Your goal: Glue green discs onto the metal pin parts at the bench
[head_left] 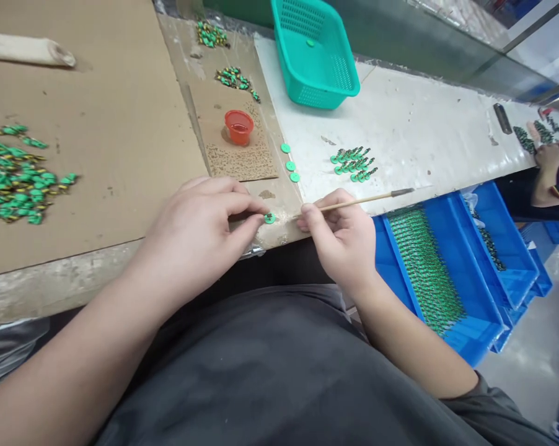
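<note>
While the left hand (pixel 200 214) pinches a small round green disc with a dark part on top (pixel 269 218) between thumb and fingertips, at the near edge of the table (pixel 419 124), the right hand (pixel 347 241) is closed around a thin wooden-handled brush (pixel 363 200) just to the right. The brush's dark, tapered tip points right, away from the disc.

Just beyond the hands, three flat green discs (pixel 290 166) lie in a loose row. To their left, a small red plastic cup (pixel 239 131) stands on a piece of speckled brown cardboard (pixel 261 162). To their right, a cluster of green discs with dark stems (pixel 354 165) stands on a white surface.

Farther back are two small piles of green, yellow and dark pieces (pixel 211 35) and, to their right, a turquoise-green perforated plastic basket (pixel 314 98) with one green disc inside.

At far left lies a large heap of green, dark and yellow pieces (pixel 17 179), with a pale cylindrical stick (pixel 28 49) beyond it.

Below the table at right are blue plastic bins (pixel 477 297), one holding rows of green pieces (pixel 426 266). Well apart, at far right, are another person's hands (pixel 548 156).
</note>
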`<state>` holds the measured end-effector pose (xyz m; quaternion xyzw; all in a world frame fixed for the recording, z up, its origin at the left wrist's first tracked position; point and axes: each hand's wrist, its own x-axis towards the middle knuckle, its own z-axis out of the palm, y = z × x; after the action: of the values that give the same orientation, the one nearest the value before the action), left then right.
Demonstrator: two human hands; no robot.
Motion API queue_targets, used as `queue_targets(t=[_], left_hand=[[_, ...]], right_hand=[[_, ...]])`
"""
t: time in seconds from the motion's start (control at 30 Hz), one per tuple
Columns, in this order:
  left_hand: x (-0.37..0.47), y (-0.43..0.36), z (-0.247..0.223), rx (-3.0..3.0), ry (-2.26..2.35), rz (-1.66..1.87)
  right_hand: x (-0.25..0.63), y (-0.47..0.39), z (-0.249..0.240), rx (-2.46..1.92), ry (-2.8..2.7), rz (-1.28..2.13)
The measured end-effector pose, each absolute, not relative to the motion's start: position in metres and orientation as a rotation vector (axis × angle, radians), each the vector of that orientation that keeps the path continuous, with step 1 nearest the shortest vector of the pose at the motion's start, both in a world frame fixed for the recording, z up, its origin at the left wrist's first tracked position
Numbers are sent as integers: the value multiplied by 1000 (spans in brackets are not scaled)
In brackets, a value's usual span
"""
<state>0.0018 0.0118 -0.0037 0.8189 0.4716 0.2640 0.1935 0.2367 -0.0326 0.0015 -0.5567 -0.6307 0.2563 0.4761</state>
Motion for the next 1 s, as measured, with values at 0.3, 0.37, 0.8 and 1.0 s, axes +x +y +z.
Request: queue_targets(t=[0.3, 0.37, 0.8, 1.0], left_hand=[[9, -2, 1, 2274, 1366, 862], [10, -1, 2, 2296, 1322, 875], [7, 7, 2, 2333, 1260, 786], [11, 7, 3, 2299, 1301, 749]], right_hand=[[247, -26, -10, -1266, -1560, 752], [248, -24, -9, -1251, -1573, 770], [243, -7, -4, -976, -1951, 569], [241, -7, -5, -1009, -1984, 532]])
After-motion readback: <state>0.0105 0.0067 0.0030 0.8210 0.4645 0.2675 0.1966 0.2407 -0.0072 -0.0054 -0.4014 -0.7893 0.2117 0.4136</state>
